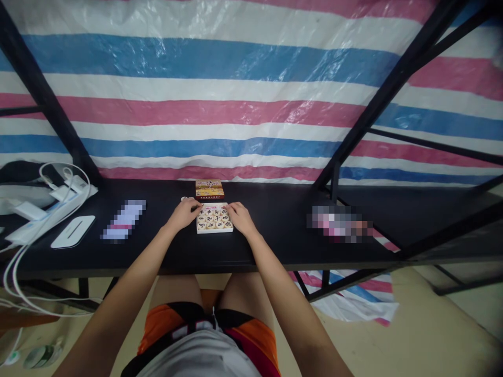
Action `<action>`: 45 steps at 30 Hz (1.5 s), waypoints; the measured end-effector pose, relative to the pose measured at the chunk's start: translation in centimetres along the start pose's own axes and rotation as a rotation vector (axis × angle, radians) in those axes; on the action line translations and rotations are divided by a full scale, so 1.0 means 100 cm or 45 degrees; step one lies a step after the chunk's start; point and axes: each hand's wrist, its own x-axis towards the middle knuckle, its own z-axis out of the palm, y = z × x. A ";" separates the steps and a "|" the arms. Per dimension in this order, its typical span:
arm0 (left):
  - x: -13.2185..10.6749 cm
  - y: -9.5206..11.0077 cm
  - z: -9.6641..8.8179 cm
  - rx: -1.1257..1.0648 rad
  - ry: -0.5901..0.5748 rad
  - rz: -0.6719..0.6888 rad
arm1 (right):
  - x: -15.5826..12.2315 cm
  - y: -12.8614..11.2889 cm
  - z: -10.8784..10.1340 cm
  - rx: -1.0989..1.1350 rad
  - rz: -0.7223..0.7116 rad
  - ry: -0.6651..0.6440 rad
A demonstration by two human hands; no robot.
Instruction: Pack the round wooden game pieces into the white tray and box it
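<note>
A shallow white box (pixel 215 231) of round Chinese chess pieces (pixel 213 218) lies in front of me on the black table. Rows of pale pieces with dark characters fill its near part; some pink or red shows along the far end. My left hand (pixel 186 213) is at the box's far left corner, fingers curled and tips at its edge. At the far right corner, my right hand (pixel 240 218) has its fingers bent against the edge. Whatever the fingertips pinch is too small to make out. A few loose pieces (pixel 184 199) show just behind my left hand.
Behind the white box stands a yellow and red printed box (pixel 209 189). To the left are a blurred phone-like object (pixel 124 220), a white flat device (pixel 73 232), and a power strip (pixel 51 209) with white cables. A pixelated item (pixel 338 222) lies right, near black frame bars (pixel 369 104).
</note>
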 end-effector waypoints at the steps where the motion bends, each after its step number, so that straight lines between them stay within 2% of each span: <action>1: -0.001 0.001 0.000 0.019 -0.003 0.012 | 0.000 0.000 0.000 0.000 0.004 -0.003; 7: -0.003 0.006 0.001 0.063 0.000 0.082 | -0.001 -0.001 0.000 0.041 0.006 0.015; 11: -0.003 0.007 0.002 0.064 -0.083 0.181 | -0.001 -0.001 0.002 0.003 -0.089 0.059; 20: -0.005 0.011 -0.002 0.123 -0.086 0.147 | -0.003 -0.015 -0.005 -0.038 -0.311 -0.085; 36: -0.005 0.012 0.000 0.154 -0.116 0.228 | -0.003 -0.015 -0.006 -0.044 -0.345 -0.073; 40: -0.005 0.008 -0.002 0.116 -0.044 0.162 | -0.003 -0.012 -0.004 -0.008 -0.307 -0.061; 45: -0.004 -0.013 -0.008 0.222 0.088 -0.046 | -0.002 -0.006 -0.004 -0.005 -0.146 0.009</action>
